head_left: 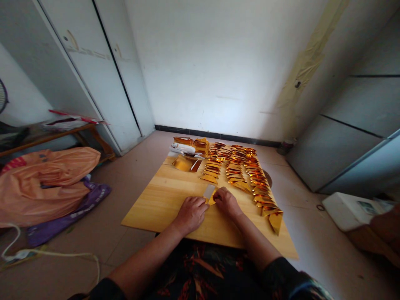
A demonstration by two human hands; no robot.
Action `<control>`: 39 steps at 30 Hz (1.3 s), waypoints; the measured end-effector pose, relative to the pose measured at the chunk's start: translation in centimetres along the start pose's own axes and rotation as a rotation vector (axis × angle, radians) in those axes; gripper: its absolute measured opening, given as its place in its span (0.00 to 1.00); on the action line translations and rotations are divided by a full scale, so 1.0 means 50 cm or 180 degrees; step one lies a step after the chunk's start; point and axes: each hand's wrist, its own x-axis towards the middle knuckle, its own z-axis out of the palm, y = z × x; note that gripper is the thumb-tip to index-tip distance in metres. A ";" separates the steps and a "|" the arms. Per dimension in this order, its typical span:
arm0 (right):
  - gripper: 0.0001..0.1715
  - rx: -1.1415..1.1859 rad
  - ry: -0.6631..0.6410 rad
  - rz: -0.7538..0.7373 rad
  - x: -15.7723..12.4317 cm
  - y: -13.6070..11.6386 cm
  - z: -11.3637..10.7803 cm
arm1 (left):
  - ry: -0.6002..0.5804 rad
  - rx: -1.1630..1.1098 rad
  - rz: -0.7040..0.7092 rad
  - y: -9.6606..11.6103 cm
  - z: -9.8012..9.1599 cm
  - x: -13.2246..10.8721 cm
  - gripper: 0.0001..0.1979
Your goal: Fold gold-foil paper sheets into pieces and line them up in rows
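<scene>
Between my two hands, low over the board, is a small piece of gold foil paper [212,200] with a folded, pointed shape. My left hand [191,212] is closed at its left side, fingertips pressed on it. On the other side, my right hand [227,201] pinches its edge with curled fingers. A flat grey-white strip [209,191] lies just beyond the fingertips, partly against the foil; its kind is unclear. Farther off sits a stack of flat gold foil sheets [183,163]. Folded gold foil pieces [238,183] stand in several overlapping rows right of it.
All this rests on a wooden board [153,200]. White and gold packets [183,146] are at its far edge. An orange bag [46,183] and a purple bag [68,216] lie at the left, near a cable [62,253]. A white box [350,210] stands on the right.
</scene>
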 end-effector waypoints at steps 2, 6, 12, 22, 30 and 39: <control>0.09 -0.0191 0.0067 -0.0229 -0.008 0.001 -0.010 | 0.0017 0.0021 -0.0021 0.001 -0.001 0.004 0.10; 0.09 -0.0471 0.0117 -0.0447 -0.037 -0.013 -0.023 | 0.0177 0.0136 -0.0206 -0.006 0.000 0.012 0.04; 0.09 -0.0623 -0.0004 -0.0837 -0.064 -0.034 0.002 | 0.0427 0.0229 -0.0389 -0.042 0.009 0.022 0.06; 0.06 -0.0535 0.0020 -0.0967 -0.074 -0.002 -0.001 | 0.0387 0.0098 -0.0403 -0.046 0.010 0.023 0.06; 0.10 -0.1136 0.0064 -0.1250 -0.082 -0.008 -0.006 | 0.0345 0.0169 -0.0152 -0.039 0.013 0.029 0.09; 0.10 -0.1345 0.0066 -0.1439 -0.082 -0.011 -0.006 | 0.0111 0.0077 -0.0099 -0.038 0.018 0.020 0.10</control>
